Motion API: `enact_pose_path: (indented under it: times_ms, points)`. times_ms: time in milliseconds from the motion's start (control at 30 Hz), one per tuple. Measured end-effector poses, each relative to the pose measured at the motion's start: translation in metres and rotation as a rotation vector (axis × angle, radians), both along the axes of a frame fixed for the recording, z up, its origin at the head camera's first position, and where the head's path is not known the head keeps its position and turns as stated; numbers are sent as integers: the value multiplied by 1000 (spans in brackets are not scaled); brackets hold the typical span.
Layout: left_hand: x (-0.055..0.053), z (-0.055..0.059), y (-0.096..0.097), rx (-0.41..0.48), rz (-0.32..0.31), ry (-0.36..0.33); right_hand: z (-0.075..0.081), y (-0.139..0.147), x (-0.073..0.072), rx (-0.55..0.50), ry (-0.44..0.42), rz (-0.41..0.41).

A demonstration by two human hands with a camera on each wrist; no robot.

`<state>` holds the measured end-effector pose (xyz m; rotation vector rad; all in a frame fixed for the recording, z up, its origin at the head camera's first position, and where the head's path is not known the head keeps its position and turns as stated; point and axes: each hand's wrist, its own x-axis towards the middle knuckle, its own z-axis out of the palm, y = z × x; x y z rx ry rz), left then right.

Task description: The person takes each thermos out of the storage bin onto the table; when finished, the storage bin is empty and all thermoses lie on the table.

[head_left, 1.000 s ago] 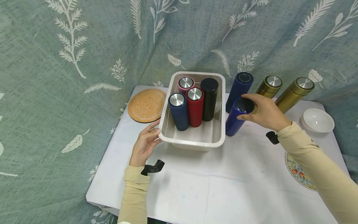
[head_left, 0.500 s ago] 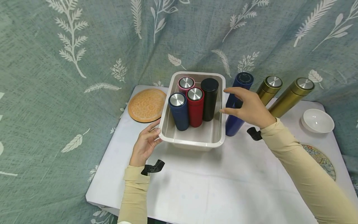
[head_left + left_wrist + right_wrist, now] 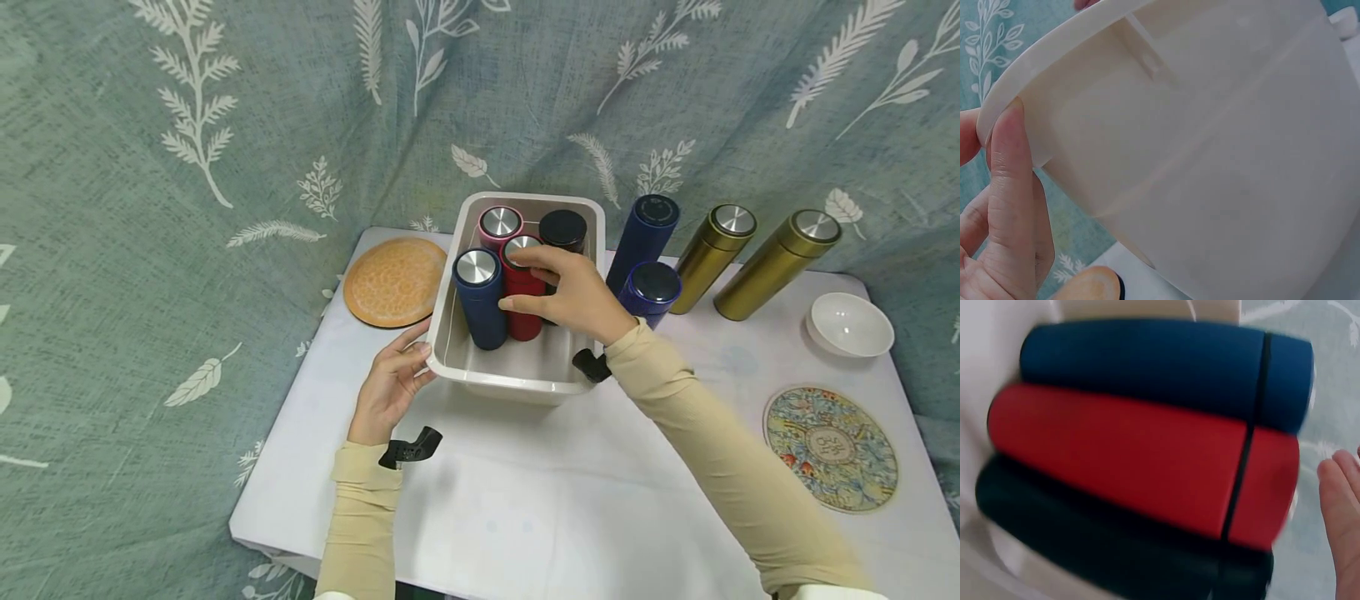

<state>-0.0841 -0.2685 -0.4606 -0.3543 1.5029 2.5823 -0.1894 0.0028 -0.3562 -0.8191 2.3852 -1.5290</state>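
My left hand (image 3: 390, 387) pinches the near left rim of a white plastic bin (image 3: 517, 387); in the left wrist view the thumb (image 3: 1009, 175) lies over that rim. Inside the bin stand a navy thermos bottle (image 3: 483, 312), a red one (image 3: 527, 329), a pink one (image 3: 498, 223) partly hidden, and a black one (image 3: 562, 227). Over the bin, my right hand (image 3: 573, 292) is spread with thumb and fingers apart around the red bottle's top, holding nothing. Its fingers (image 3: 1338, 500) appear beyond the lids in the right wrist view, apart from the bottles.
Right of the bin stand a dark blue bottle (image 3: 643, 237), a bright blue one (image 3: 651, 292) and two gold ones (image 3: 708, 258). Farther right are a white bowl (image 3: 851, 325) and a patterned round mat (image 3: 831, 448). An orange round board (image 3: 393, 283) lies left.
My right hand has left the bright blue bottle and moved left over the bin to the red bottle. The left hand keeps its hold on the rim.
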Motion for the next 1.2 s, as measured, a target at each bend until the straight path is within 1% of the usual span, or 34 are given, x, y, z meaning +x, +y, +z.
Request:
enact_pose_path:
  times_ms: [200,267,367,433,533,667,800,900,1200]
  points:
    - [0,0,-1,-8,2,-7,-7,-27,-1,-49,-31,-10]
    - [-1,0,-1,-14,4,-8,-8,-33,-2,-63,-27,-4]
    - [0,0,-1,-13,10,-11,-11,-42,-3,-60,1,0]
    - [1,-1,-1,-4,7,-13,-14,-46,-3,-41,26,-9]
    - [3,-1,0,5,1,-8,-16,-50,-1,10,82,-42]
    - [2,0,0,11,-1,2,-14,-54,1,75,141,-75]
    - [1,0,0,10,3,8,-9,-60,1,139,159,-90]
    - [1,0,0,2,8,11,-6,-64,1,166,173,-107]
    - [2,0,-1,-10,2,0,-5,-73,0,245,221,-134]
